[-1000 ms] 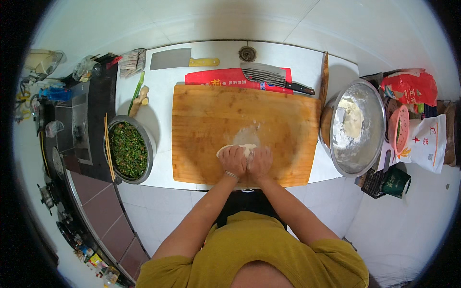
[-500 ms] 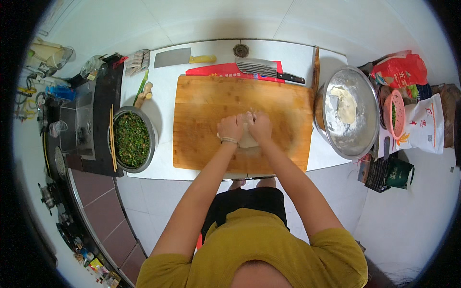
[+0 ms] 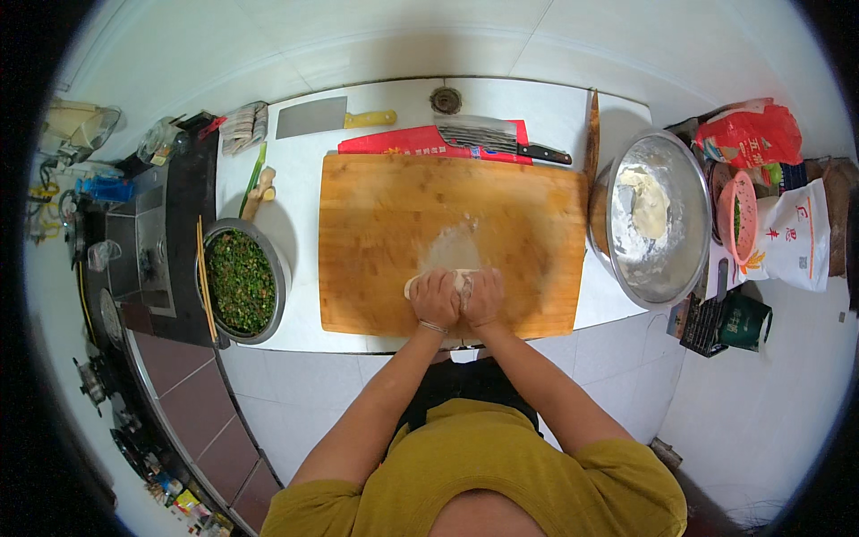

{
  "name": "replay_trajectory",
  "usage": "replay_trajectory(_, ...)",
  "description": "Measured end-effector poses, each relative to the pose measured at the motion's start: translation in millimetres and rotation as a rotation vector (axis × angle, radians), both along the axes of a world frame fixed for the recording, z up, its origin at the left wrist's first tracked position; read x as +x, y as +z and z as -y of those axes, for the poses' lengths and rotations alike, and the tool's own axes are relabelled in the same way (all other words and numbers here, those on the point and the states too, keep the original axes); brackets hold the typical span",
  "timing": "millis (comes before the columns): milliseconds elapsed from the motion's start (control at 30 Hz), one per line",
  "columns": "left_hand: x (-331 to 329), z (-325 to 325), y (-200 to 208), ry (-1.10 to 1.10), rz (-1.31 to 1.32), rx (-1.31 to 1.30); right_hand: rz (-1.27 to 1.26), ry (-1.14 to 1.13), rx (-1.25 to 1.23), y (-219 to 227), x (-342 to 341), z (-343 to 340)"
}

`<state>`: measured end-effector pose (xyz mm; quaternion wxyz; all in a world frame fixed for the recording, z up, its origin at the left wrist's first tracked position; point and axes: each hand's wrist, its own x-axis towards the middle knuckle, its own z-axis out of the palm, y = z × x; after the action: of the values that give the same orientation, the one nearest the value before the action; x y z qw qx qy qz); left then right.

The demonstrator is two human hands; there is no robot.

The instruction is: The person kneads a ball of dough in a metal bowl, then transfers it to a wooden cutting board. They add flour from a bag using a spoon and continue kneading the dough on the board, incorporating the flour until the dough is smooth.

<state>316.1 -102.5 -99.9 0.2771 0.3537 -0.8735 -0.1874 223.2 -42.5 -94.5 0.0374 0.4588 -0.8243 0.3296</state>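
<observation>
Both my hands press on a lump of pale dough (image 3: 463,280) near the close edge of a wooden cutting board (image 3: 376,224). My left hand (image 3: 436,300) curls its fingers over the left part of the dough, with a pale end showing beyond them. Right beside it, my right hand (image 3: 484,296) grips the other side with bent fingers. Much of the lump is hidden under the two hands. A floury patch (image 3: 455,246) whitens the wood just beyond them.
To the left stands a bowl of chopped green filling (image 3: 239,282) with chopsticks (image 3: 206,277) across its rim. On the right, a metal basin (image 3: 667,268) contains more dough (image 3: 649,210). Behind the board lie a yellow-handled cleaver (image 3: 313,118), a black-handled knife (image 3: 483,134) and ginger (image 3: 259,194).
My hands have drawn the dough toward me, from the middle of the board to its near edge. The floury patch they covered now shows.
</observation>
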Motion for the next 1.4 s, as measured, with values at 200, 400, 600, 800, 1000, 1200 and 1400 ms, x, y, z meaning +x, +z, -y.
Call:
replay_trajectory(200,-15,17,3,0.032,0.149,0.084,0.021,0.004,0.208,3,-21,22)
replay_trajectory(400,-45,23,18,0.249,0.319,0.232,0.126,0.108,0.42,1,-48,46)
replay_trajectory(600,-59,5,10,0.535,0.44,0.151,0.288,0.211,0.538,20,-65,67)
replay_trajectory(800,-37,22,-2,0.284,0.138,0.155,0.328,0.179,0.188,9,-71,47)
replay_trajectory(1000,73,81,4,0.556,0.345,0.157,-0.011,-0.274,0.341,35,-103,-60)
replay_trajectory(1200,124,95,-6,0.584,0.499,0.286,0.206,-0.291,0.765,32,-113,-83)
replay_trajectory(1400,140,49,-6,0.734,0.484,0.322,0.094,-0.189,0.785,25,-123,-77)
